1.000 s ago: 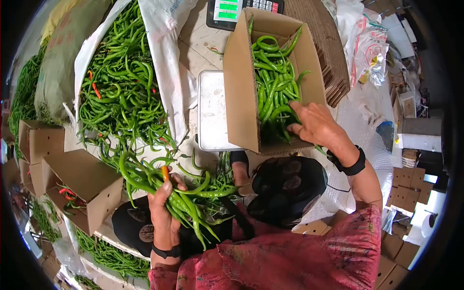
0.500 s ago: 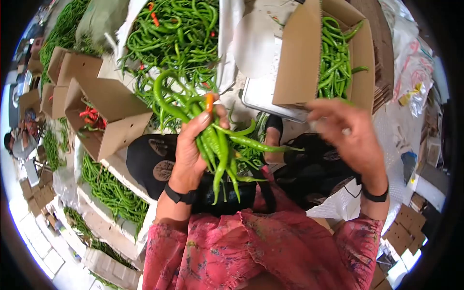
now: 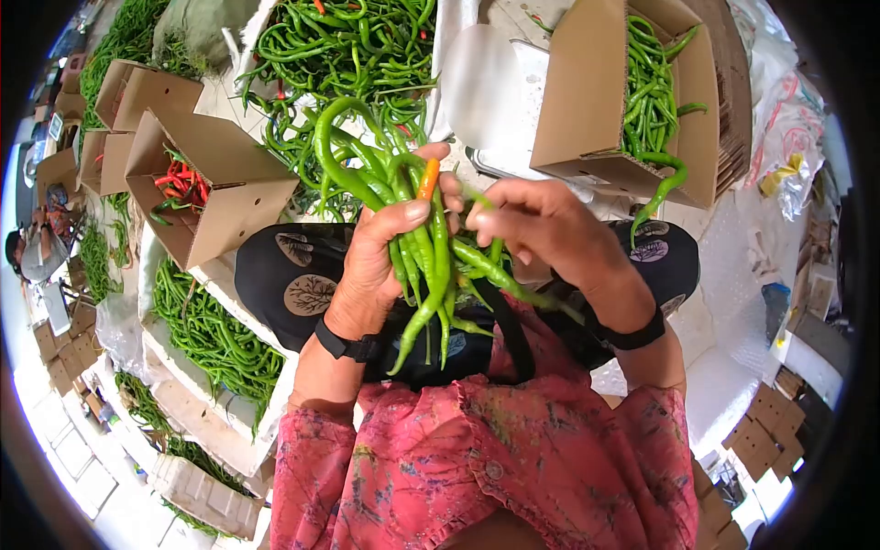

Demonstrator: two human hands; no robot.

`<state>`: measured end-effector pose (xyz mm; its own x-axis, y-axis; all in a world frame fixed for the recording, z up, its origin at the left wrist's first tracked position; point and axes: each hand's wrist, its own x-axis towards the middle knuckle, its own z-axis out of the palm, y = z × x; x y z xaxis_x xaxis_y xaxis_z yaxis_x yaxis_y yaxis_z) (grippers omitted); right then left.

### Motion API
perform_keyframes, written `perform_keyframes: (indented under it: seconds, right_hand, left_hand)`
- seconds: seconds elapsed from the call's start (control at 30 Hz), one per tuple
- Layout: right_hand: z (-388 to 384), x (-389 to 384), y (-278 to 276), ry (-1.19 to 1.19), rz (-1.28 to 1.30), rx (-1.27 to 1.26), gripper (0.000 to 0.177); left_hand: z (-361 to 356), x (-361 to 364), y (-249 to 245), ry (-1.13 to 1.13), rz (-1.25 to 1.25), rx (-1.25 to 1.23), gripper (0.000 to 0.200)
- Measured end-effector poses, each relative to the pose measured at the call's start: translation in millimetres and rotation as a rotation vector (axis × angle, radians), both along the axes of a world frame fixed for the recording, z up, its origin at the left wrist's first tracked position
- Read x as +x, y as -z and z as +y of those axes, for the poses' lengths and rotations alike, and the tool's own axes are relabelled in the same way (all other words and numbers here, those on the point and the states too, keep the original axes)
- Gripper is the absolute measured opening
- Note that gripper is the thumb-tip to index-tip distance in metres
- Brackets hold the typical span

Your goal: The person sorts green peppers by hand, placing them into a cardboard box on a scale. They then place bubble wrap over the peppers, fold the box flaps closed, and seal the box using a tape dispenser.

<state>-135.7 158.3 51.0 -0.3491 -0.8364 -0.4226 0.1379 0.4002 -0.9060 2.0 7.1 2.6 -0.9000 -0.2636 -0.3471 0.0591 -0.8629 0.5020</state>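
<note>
My left hand [image 3: 380, 247] is closed around a bunch of long green chili peppers [image 3: 422, 275], held above my lap. A short orange chili pepper [image 3: 428, 180] lies across the top of the bunch beside my left thumb. Against the right side of the bunch, my right hand [image 3: 559, 234] has its fingers curled in a pinch. At its fingertips shows the blurred end of a green chili pepper [image 3: 478, 196]; the fingers partly hide the rest.
A cardboard box [image 3: 577, 92] of green peppers stands front right, one pepper hanging over its near edge. Front left, another cardboard box [image 3: 234, 151] holds red peppers. A large heap of green peppers [image 3: 348, 50] lies ahead, with more in a white crate [image 3: 215, 353] at left.
My right hand has moved left from the green-pepper box to the bunch. A pepper now shows hanging over that box's near edge. My left hand still holds its bunch.
</note>
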Motion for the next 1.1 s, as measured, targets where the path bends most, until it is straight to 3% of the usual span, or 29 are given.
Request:
perform_keyframes:
  seconds: [0.03, 0.07, 0.23, 0.5, 0.57, 0.63, 0.7, 0.8, 0.83, 0.87, 0.93, 1.03, 1.1]
  right_hand:
    - [2, -3, -6, 0.066, -0.277, 0.0, 0.025]
    - [6, -4, -5, 0.12, -0.31, -0.032, 0.029]
    - [15, -20, 10, 0.295, -0.206, -0.058, 0.035]
    - [27, -19, 15, 0.423, -0.232, -0.176, 0.037]
    - [29, -17, 9, 0.222, -0.099, -0.17, 0.036]
    - [33, -10, 8, -0.116, 0.032, 0.115, 0.028]
    - [51, 14, 2, -0.133, 0.973, -0.016, 0.021]
    - [82, -3, -37, 0.073, 1.054, -0.117, 0.022]
    - [92, -18, -52, 0.063, 1.311, -0.004, 0.03]
    - [108, -35, -56, 0.032, 1.38, 0.089, 0.039]
    - [127, -63, -52, -0.014, 1.508, 0.233, 0.036]
    - [144, -107, -30, -0.142, 1.334, 0.333, 0.032]
    - [154, -125, -37, -0.06, 1.307, 0.268, 0.028]
  left_hand:
    - [-2, 1, -1, 0.011, -0.01, 0.005, 0.073]
    - [-4, 3, 0, 0.0, 0.026, 0.081, 0.073]
    - [-8, 10, -4, -0.072, 0.103, 0.189, 0.07]
    - [-11, 18, -6, -0.126, 0.161, 0.066, 0.072]
    - [-9, 17, -6, -0.09, 0.045, 0.033, 0.072]
    - [-9, 19, 0, -0.061, 0.088, 0.102, 0.071]
    - [-9, 20, -2, -0.057, 0.087, 0.081, 0.072]
    - [-7, 21, -3, -0.065, 0.051, 0.046, 0.072]
    - [-6, 20, -4, -0.068, 0.031, 0.023, 0.071]
    - [-5, 19, -3, -0.06, 0.028, 0.008, 0.071]
    - [-4, 16, -4, -0.046, 0.031, -0.009, 0.07]
    - [-1, 13, -4, -0.049, 0.015, -0.019, 0.07]
    - [1, 12, -5, -0.056, 0.01, -0.02, 0.07]
